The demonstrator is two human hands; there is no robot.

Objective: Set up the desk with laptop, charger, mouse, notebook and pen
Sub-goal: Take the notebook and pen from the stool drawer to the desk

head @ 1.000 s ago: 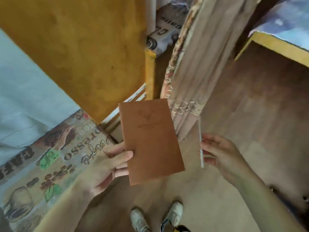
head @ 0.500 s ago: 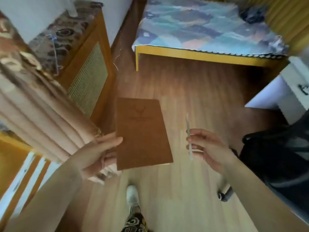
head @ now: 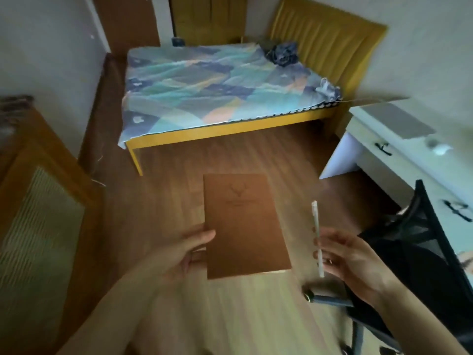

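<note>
My left hand point(head: 184, 254) holds a brown notebook point(head: 243, 221) by its left edge, cover up, above the wooden floor. A thin white pen point(head: 316, 234) stands nearly upright in the fingers of my right hand point(head: 350, 260), just right of the notebook. At the right edge stands the white desk point(head: 378, 147) with black drawer handles. A closed grey laptop point(head: 399, 119) lies on its far end, and a white mouse point(head: 441, 149) sits near it. No charger shows.
A black mesh office chair point(head: 419, 252) stands in front of the desk at lower right. A bed point(head: 220, 83) with a patterned cover and yellow frame fills the far middle. A wooden cabinet point(head: 38, 201) stands at the left. Wooden floor lies between them.
The view has swung right, from the curtain and patterned tabletop to the bed and the desk. Both hands keep the notebook and pen in the same grip.
</note>
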